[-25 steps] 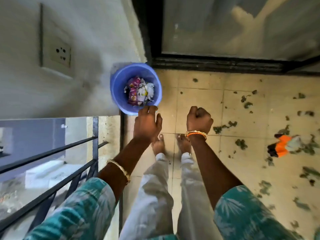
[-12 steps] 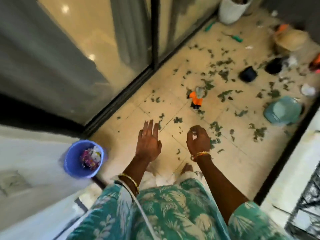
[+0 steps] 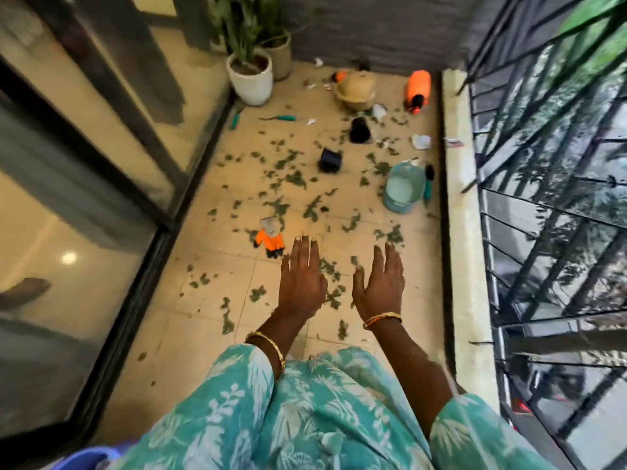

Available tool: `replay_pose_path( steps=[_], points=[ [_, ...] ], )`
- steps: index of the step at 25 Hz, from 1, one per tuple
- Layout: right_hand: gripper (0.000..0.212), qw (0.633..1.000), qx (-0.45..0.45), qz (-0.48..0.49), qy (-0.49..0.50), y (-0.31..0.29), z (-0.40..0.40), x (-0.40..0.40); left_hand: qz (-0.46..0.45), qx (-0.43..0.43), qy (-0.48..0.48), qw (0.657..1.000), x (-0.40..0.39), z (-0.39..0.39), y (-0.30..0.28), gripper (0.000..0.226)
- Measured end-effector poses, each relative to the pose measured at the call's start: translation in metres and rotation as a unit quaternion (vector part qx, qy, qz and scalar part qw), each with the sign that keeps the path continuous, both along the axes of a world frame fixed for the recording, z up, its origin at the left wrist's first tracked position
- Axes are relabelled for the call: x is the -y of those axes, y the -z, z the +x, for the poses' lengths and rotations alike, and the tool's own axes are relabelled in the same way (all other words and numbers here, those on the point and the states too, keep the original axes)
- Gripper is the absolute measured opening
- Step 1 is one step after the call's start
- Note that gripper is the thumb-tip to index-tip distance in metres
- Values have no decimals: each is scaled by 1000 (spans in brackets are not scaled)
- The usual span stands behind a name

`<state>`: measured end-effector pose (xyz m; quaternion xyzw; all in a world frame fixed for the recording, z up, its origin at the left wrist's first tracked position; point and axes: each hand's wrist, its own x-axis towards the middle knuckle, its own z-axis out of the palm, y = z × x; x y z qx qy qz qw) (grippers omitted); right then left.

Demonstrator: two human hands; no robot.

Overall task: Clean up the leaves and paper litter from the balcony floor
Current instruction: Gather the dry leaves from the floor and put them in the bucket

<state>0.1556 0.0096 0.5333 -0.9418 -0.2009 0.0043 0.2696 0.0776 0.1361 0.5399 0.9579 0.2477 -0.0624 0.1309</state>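
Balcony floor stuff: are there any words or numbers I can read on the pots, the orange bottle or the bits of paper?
No words or numbers can be read anywhere.
Orange bottle: no readable label.
Paper scraps: too small and blurred to read.
Small packet on the ledge: some colour print, too blurred to read.
Light blue tub, white plant pot and orange glove: no writing shows.

green leaves (image 3: 314, 207), orange-black glove (image 3: 270, 241), beige floor (image 3: 203, 300), teal leaf-print sleeve (image 3: 237, 395)

Teal garment (image 3: 305, 412) with white leaf print; short sleeves; gold bangle (image 3: 268, 347) on each wrist
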Motion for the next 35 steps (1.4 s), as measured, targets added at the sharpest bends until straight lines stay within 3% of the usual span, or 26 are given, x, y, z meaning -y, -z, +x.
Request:
replay_pose_path(
  steps=[6, 14, 21, 29, 35],
  points=[
    [55, 997, 1, -80, 20, 1, 95, -21, 14, 27, 53, 998, -32, 108, -11, 72],
    [60, 986, -2, -147, 83, -5, 257, -119, 59, 34, 112, 991, -144, 299, -30, 77],
    [59, 980, -22, -111, 165, -8, 380, -176, 88, 24, 191, 977, -199, 431, -30, 68],
    [57, 969, -61, -93, 222, 18, 539, -189, 31, -41, 229, 972, -215, 591, 1, 72],
    [54, 951, -123, -116, 261, 32, 639, -193, -10, -12, 244, 970, -240, 693, 8, 72]
  ],
)
